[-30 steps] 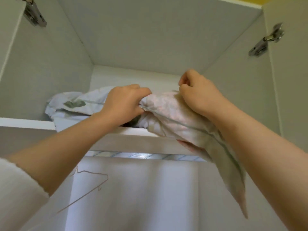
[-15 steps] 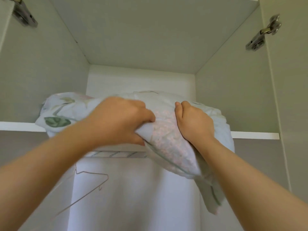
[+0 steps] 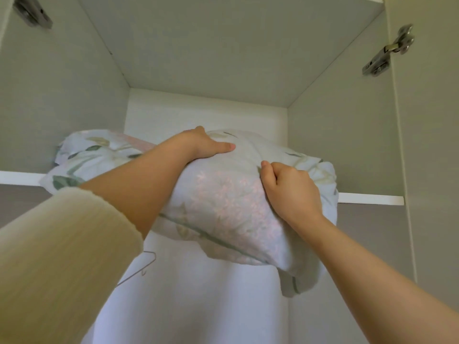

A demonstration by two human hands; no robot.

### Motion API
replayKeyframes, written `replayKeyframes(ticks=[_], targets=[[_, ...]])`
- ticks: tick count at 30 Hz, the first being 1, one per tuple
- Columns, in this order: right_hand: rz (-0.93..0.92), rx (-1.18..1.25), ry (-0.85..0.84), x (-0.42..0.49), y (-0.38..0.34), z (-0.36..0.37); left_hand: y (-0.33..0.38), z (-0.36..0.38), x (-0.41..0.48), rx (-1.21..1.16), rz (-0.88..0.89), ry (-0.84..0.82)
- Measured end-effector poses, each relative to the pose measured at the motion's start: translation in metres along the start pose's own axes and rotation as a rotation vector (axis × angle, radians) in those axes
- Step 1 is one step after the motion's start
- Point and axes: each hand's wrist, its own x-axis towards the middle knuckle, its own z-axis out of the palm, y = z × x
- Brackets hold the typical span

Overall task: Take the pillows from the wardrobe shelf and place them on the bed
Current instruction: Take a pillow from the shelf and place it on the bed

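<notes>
Pillow (image 3: 223,199): pale floral case with green leaves and pink blossom. It lies across the front edge of the wardrobe shelf (image 3: 370,199), its near half overhanging that edge. One loose corner of the case hangs below, toward the shelf's right end.

Left grip (image 3: 206,145): palm down on top of the pillow, thumb straight on the fabric. The fingers are hidden over the far side, so whether they curl cannot be told.

Right grip (image 3: 290,192): fingers curled tight, bunching the case on the pillow's right part.

Sleeve (image 3: 62,244): cream, ribbed, on the left arm.

Below the shelf: white cloth (image 3: 198,306) hanging, with a wire hanger (image 3: 145,266) at its left.

Metal hinge (image 3: 387,55): high on the right wall.
</notes>
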Motion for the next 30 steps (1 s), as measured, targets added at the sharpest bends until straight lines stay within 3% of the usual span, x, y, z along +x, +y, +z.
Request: replayKeyframes(ticks=[5,12,16,20,25,28,30], targets=[[-0.005,0.003,0.017,-0.009,-0.008,0.001,-0.019,-0.001,-0.009,-0.036,0.032,0.054],[-0.077,-0.061,-0.044,-0.016,-0.017,-0.021,-0.043,-0.001,-0.072,-0.307,0.139,0.241],[-0.036,-0.081,0.091,-0.012,-0.015,-0.029,-0.06,0.007,-0.112,-0.436,0.122,0.332],[0.108,-0.15,0.111,-0.002,-0.002,-0.027,-0.071,0.021,-0.146,-0.367,0.17,0.368],[0.211,-0.129,0.015,0.005,-0.002,-0.014,-0.064,0.01,-0.138,-0.042,0.117,0.357],[0.225,-0.177,-0.025,0.01,-0.001,-0.004,-0.046,0.0,-0.107,-0.108,0.135,0.431],[0.21,-0.229,-0.021,0.009,0.0,0.001,-0.03,-0.005,-0.081,-0.168,0.135,0.34]])
